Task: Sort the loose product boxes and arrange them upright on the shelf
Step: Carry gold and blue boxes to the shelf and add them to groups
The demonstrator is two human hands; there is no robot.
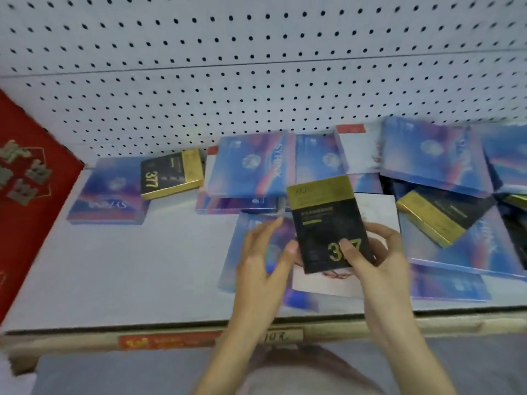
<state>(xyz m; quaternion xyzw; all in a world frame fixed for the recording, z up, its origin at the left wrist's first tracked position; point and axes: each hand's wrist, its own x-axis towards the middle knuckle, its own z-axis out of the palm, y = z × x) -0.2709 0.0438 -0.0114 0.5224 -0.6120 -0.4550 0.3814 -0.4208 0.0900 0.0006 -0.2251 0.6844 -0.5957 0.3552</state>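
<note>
A black-and-gold box [325, 223] marked "377" is held upright above the shelf [142, 266], in front of the loose boxes scattered there. It is gripped at its lower right corner by the right hand [379, 258], with the thumb laid across the front and the fingers curled behind. The left hand [262, 252] is spread, its fingers nearly straight, and its thumb is set against the box's left edge. Beneath the hands a white box [376, 212] is seen lying flat. A second black-and-gold box [171, 173] lies at the back of the shelf by the pegboard [256, 67], just beside a flat blue "SYPINX" box [108, 192]. A third black-and-gold box [436, 218] lies tilted on the heaped blue boxes [433, 155] at the right, none of which is stood upright. The shelf is bordered on the left by a red panel [28, 195], and a red price label [168, 342] is fixed to its front edge.
</note>
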